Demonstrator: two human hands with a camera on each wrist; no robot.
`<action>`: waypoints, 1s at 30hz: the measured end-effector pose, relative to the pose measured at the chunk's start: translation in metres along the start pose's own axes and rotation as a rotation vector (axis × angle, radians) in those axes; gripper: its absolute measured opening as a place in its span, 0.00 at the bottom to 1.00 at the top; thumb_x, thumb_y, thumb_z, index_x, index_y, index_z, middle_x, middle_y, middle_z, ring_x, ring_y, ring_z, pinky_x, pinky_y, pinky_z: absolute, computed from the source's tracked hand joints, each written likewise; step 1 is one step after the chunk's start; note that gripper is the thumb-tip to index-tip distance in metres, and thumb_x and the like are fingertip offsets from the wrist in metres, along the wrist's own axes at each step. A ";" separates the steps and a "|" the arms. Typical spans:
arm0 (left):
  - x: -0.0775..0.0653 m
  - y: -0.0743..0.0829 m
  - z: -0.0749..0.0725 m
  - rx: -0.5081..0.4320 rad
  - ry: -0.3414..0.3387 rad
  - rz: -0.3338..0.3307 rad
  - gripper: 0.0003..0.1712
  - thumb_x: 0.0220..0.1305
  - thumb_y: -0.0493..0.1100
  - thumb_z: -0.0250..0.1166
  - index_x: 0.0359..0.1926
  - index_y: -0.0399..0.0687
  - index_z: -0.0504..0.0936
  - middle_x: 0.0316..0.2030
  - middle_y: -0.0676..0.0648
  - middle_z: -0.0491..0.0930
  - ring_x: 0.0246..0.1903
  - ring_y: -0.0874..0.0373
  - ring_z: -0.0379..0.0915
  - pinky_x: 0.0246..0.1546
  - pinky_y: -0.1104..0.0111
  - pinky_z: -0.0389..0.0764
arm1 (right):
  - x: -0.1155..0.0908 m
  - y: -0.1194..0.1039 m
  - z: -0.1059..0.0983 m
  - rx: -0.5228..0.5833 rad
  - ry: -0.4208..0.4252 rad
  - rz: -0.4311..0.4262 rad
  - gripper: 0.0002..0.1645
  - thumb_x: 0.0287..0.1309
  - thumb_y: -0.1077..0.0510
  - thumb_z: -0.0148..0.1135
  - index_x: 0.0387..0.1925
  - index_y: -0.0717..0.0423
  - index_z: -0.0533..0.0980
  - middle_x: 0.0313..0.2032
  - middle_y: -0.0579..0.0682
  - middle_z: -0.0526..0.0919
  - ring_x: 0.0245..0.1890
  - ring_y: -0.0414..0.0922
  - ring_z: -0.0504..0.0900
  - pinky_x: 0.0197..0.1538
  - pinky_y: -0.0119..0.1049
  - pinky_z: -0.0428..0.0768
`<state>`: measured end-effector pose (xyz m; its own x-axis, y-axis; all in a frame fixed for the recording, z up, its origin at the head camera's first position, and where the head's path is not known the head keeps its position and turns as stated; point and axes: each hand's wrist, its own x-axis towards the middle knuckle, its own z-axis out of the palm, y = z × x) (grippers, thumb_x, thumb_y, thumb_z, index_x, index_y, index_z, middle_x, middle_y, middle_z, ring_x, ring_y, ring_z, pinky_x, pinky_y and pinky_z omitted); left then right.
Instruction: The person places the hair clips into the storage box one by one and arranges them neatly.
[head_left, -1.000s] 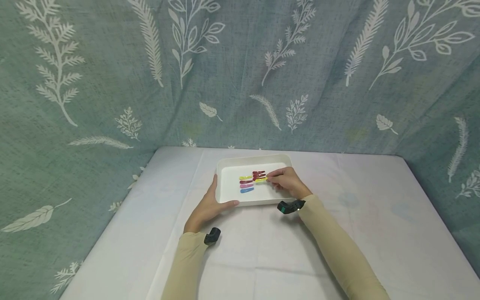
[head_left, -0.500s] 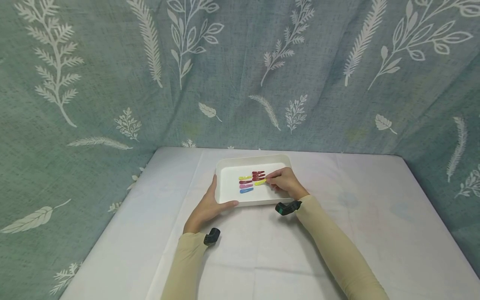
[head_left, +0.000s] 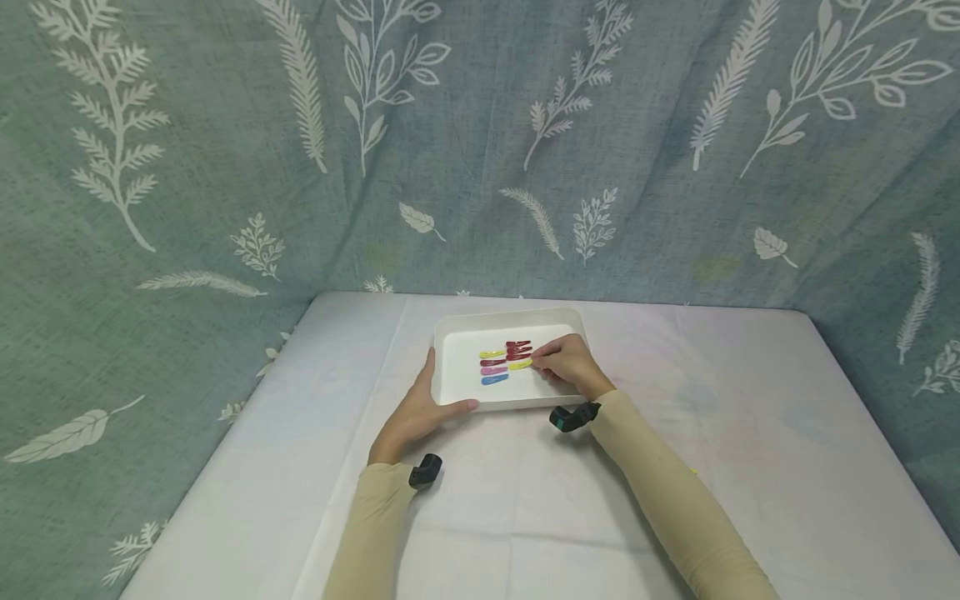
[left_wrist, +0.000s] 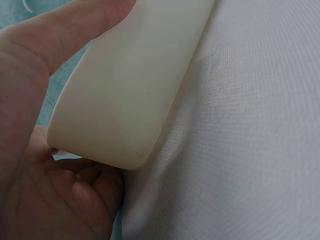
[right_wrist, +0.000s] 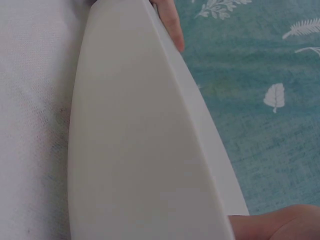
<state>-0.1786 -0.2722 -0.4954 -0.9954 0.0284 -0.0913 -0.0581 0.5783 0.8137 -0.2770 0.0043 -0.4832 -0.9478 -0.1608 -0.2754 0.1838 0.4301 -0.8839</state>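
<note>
A white tray (head_left: 457,400) sits on the table with two columns of snap hair clips. The left column has a yellow clip (head_left: 492,355), a dark red clip (head_left: 492,362), a pink clip (head_left: 494,371) and a blue clip (head_left: 495,379). Several dark red clips (head_left: 518,351) form the right column, with another yellow hair clip (head_left: 519,365) at its near end. My right hand (head_left: 570,364) pinches that yellow clip's right end. My left hand (head_left: 415,417) holds the tray's near left corner, thumb on the front wall (left_wrist: 125,90), fingers along the left side.
White cloth covers the table (head_left: 525,500). A green-blue leaf-patterned curtain (head_left: 480,208) hangs behind and along the sides. A small yellow bit (head_left: 693,471) shows beside the right sleeve (head_left: 675,492).
The yellow clip at my right fingertips has come slightly nearer me, apart from the dark red clips. My right wrist has shifted a little left; my left hand stays put.
</note>
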 end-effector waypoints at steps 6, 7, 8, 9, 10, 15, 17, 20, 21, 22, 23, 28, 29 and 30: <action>-0.001 0.001 -0.001 0.003 -0.003 -0.011 0.80 0.49 0.67 0.79 0.84 0.57 0.29 0.85 0.48 0.36 0.84 0.46 0.36 0.81 0.42 0.48 | 0.000 0.000 0.000 -0.002 0.005 0.001 0.10 0.63 0.60 0.70 0.44 0.60 0.88 0.25 0.48 0.83 0.23 0.38 0.77 0.27 0.27 0.77; -0.001 0.001 -0.001 0.004 -0.003 -0.011 0.80 0.50 0.67 0.79 0.84 0.56 0.29 0.85 0.48 0.36 0.84 0.46 0.36 0.81 0.41 0.48 | 0.001 0.000 0.000 -0.002 0.005 0.000 0.10 0.63 0.60 0.70 0.44 0.60 0.88 0.25 0.48 0.83 0.23 0.38 0.77 0.27 0.27 0.77; -0.001 0.001 -0.001 0.007 -0.005 -0.011 0.80 0.50 0.66 0.79 0.84 0.56 0.29 0.85 0.48 0.36 0.84 0.45 0.36 0.81 0.41 0.48 | 0.001 0.001 0.000 -0.002 0.004 -0.001 0.10 0.63 0.60 0.70 0.43 0.60 0.88 0.25 0.48 0.83 0.23 0.38 0.77 0.27 0.27 0.77; 0.000 0.001 -0.001 0.009 -0.006 -0.011 0.80 0.50 0.66 0.79 0.84 0.55 0.29 0.85 0.47 0.36 0.84 0.45 0.36 0.81 0.41 0.48 | 0.001 0.001 0.000 0.002 0.004 0.000 0.10 0.63 0.60 0.70 0.43 0.60 0.88 0.25 0.48 0.83 0.23 0.38 0.77 0.27 0.27 0.77; 0.000 0.001 -0.001 0.011 -0.007 -0.011 0.80 0.51 0.66 0.79 0.84 0.55 0.29 0.85 0.47 0.37 0.84 0.45 0.36 0.80 0.41 0.48 | 0.001 0.001 0.000 0.005 0.003 0.003 0.09 0.63 0.60 0.70 0.43 0.60 0.88 0.25 0.47 0.83 0.23 0.38 0.77 0.27 0.27 0.77; -0.001 0.000 -0.002 0.007 -0.009 -0.020 0.80 0.50 0.66 0.79 0.84 0.54 0.29 0.85 0.46 0.38 0.83 0.44 0.38 0.80 0.41 0.49 | 0.000 0.000 0.000 0.015 0.003 0.000 0.09 0.63 0.60 0.70 0.42 0.60 0.88 0.26 0.48 0.84 0.23 0.39 0.77 0.27 0.28 0.77; -0.001 0.000 -0.002 0.008 -0.008 -0.021 0.80 0.50 0.66 0.79 0.84 0.55 0.29 0.85 0.46 0.38 0.84 0.44 0.37 0.80 0.41 0.49 | 0.000 0.000 -0.001 0.011 0.006 -0.007 0.09 0.63 0.60 0.70 0.42 0.60 0.88 0.26 0.48 0.84 0.24 0.39 0.77 0.27 0.28 0.77; 0.000 -0.001 -0.001 0.008 -0.005 -0.020 0.80 0.50 0.67 0.79 0.84 0.57 0.28 0.85 0.47 0.37 0.84 0.45 0.37 0.81 0.41 0.48 | 0.000 0.000 -0.001 0.018 0.006 -0.014 0.09 0.62 0.60 0.70 0.42 0.60 0.88 0.26 0.48 0.84 0.23 0.39 0.78 0.27 0.28 0.77; 0.000 -0.001 0.000 0.009 -0.004 -0.019 0.80 0.50 0.67 0.79 0.84 0.58 0.28 0.85 0.47 0.37 0.84 0.45 0.36 0.81 0.41 0.48 | 0.000 0.001 -0.001 0.024 0.004 -0.017 0.09 0.62 0.60 0.70 0.42 0.61 0.88 0.26 0.48 0.84 0.23 0.39 0.78 0.27 0.28 0.77; 0.000 -0.002 0.000 0.011 -0.003 -0.018 0.80 0.50 0.67 0.79 0.84 0.58 0.28 0.85 0.47 0.37 0.84 0.45 0.36 0.81 0.41 0.47 | -0.001 0.000 -0.002 0.035 0.000 -0.018 0.10 0.62 0.60 0.71 0.42 0.61 0.88 0.26 0.48 0.84 0.23 0.39 0.78 0.28 0.28 0.77; 0.000 -0.002 0.000 0.011 -0.002 -0.019 0.80 0.50 0.67 0.79 0.84 0.58 0.28 0.85 0.48 0.37 0.84 0.45 0.36 0.81 0.41 0.48 | -0.001 0.001 -0.002 0.042 -0.003 -0.020 0.10 0.63 0.60 0.71 0.42 0.62 0.88 0.26 0.48 0.84 0.23 0.39 0.78 0.28 0.28 0.78; 0.000 -0.002 0.000 0.015 -0.001 -0.023 0.81 0.49 0.68 0.79 0.84 0.57 0.29 0.85 0.47 0.37 0.84 0.45 0.37 0.80 0.41 0.48 | -0.001 0.001 -0.005 0.086 -0.027 -0.019 0.11 0.64 0.60 0.70 0.44 0.63 0.87 0.27 0.48 0.85 0.24 0.39 0.78 0.30 0.28 0.79; 0.001 -0.002 -0.001 0.018 0.000 -0.024 0.81 0.48 0.68 0.79 0.84 0.57 0.29 0.85 0.47 0.37 0.84 0.44 0.37 0.80 0.41 0.49 | 0.000 0.001 -0.006 0.093 -0.031 -0.020 0.11 0.64 0.59 0.70 0.44 0.63 0.86 0.28 0.47 0.85 0.25 0.39 0.78 0.30 0.28 0.79; 0.001 -0.002 -0.001 0.020 0.001 -0.025 0.81 0.48 0.69 0.79 0.84 0.56 0.29 0.85 0.47 0.37 0.84 0.44 0.37 0.80 0.40 0.49 | 0.000 0.000 -0.007 0.104 -0.038 -0.023 0.12 0.64 0.59 0.70 0.44 0.64 0.86 0.28 0.48 0.85 0.25 0.39 0.78 0.31 0.28 0.79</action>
<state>-0.1793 -0.2739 -0.4961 -0.9938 0.0130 -0.1108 -0.0814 0.5947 0.7998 -0.2784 0.0103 -0.4810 -0.9420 -0.2035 -0.2671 0.1902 0.3321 -0.9239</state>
